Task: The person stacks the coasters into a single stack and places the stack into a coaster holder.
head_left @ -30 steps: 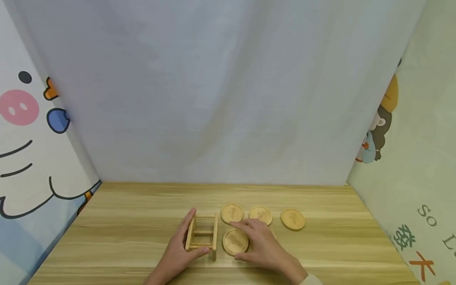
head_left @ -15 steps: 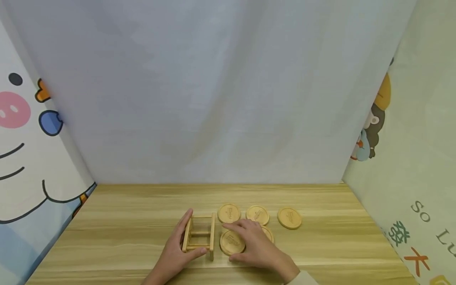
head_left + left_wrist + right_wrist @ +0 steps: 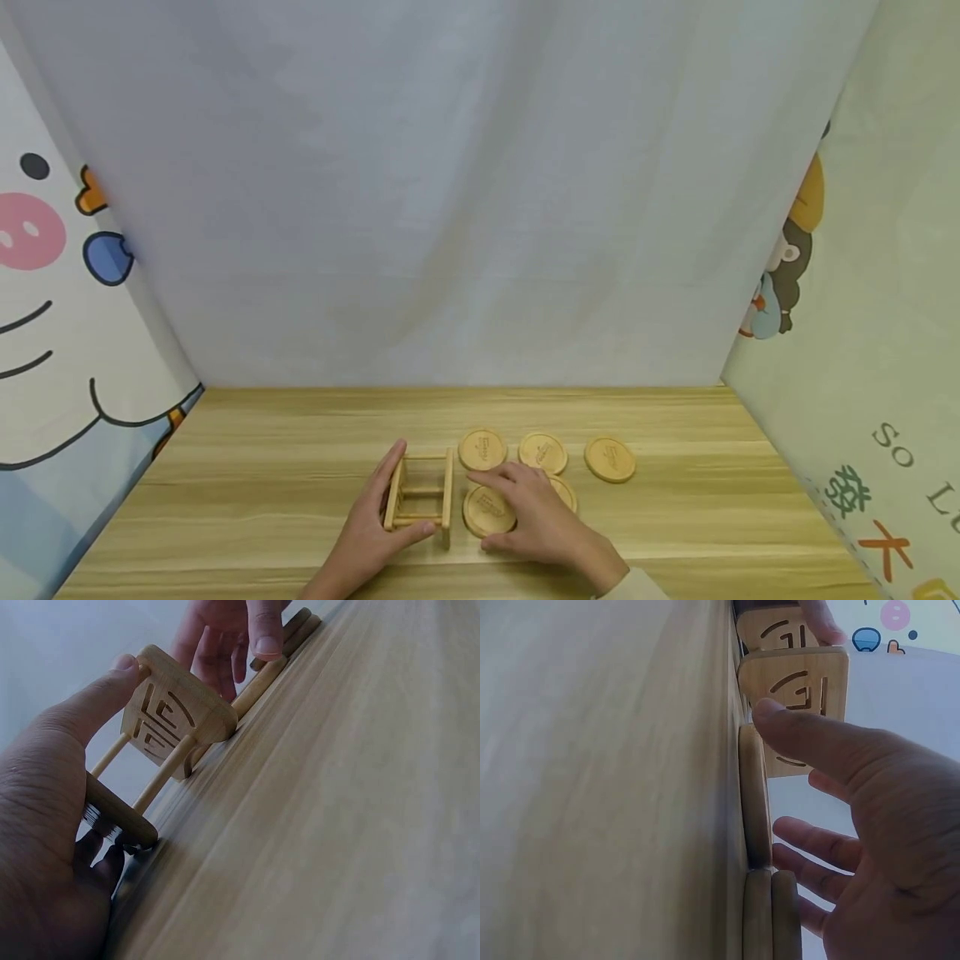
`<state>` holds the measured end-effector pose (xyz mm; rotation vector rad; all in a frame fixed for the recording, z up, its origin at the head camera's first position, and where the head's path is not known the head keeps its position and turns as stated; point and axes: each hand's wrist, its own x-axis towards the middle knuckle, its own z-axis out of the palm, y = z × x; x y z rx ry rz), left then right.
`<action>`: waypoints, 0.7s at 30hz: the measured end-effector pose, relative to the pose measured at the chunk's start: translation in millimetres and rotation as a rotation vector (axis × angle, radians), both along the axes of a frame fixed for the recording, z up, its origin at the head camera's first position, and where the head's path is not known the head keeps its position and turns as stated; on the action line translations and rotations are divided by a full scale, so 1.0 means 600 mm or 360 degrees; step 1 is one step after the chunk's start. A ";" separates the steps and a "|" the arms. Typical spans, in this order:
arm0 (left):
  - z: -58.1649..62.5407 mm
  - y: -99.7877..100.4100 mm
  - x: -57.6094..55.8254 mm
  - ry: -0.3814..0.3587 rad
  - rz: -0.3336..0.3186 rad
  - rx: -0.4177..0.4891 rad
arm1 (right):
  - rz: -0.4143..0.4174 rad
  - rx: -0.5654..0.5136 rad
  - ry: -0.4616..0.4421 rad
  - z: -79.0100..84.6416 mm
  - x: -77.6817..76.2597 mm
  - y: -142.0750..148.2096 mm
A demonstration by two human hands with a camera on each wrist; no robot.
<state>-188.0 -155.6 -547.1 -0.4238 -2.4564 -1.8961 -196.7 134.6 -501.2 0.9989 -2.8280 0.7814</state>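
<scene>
In the head view, my left hand (image 3: 367, 521) grips a wooden coaster holder (image 3: 448, 500) with its fingers behind the left panel. The left wrist view shows the thumb along the top, its tip by the far panel's corner. Thin rods join the holder's two cut-out panels (image 3: 169, 705), with nothing between them. My right hand (image 3: 543, 517) arches over the front round wooden coaster (image 3: 487, 511), thumb and fingers spread. In the right wrist view that coaster (image 3: 755, 799) lies flat, the thumb apart above it.
Behind lie a back-left coaster (image 3: 482, 450), a middle coaster (image 3: 543, 453) and a right coaster (image 3: 610, 459). Another coaster (image 3: 564, 492) is partly hidden by my right hand. A white cloth (image 3: 465, 208) hangs at the back of the wooden table (image 3: 300, 417), with printed cloths on both sides.
Everything shifts slightly left in the head view between the first frame and the second, as the camera moves. Both hands, the holder and the coasters keep their places relative to each other.
</scene>
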 end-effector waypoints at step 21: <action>-0.004 0.000 -0.001 -0.0033 -0.0009 0.0037 | 0.0014 0.0021 -0.0062 -0.006 -0.005 0.002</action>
